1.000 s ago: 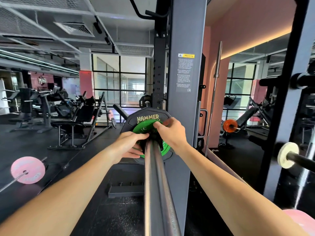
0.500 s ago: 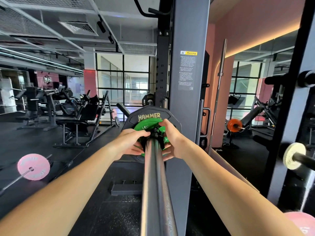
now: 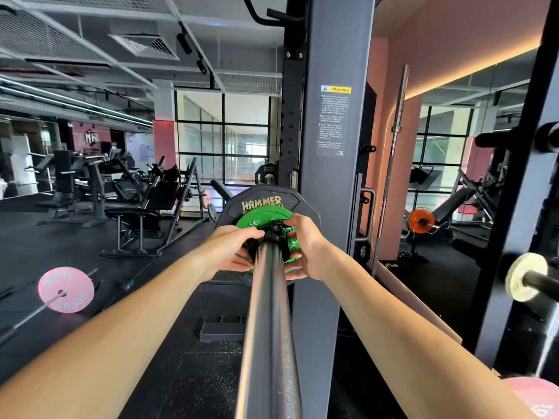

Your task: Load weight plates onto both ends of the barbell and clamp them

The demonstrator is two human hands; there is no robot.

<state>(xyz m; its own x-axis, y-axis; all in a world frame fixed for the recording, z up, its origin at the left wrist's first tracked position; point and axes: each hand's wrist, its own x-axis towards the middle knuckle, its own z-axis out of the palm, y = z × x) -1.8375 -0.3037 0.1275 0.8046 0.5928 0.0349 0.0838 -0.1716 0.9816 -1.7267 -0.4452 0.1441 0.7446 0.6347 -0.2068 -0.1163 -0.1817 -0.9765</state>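
Lengthwise, barbell (image 3: pixel 269 322) pointing straight away.

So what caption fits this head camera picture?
Both hands, left hand and right hand, fit a black clamp against the green plate.

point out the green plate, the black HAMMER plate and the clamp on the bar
green plate (image 3: pixel 263 215), head view, upper face.
black HAMMER plate (image 3: pixel 242 198), head view, face left of the lettering.
clamp (image 3: pixel 273 234), head view, black top part between the hands.
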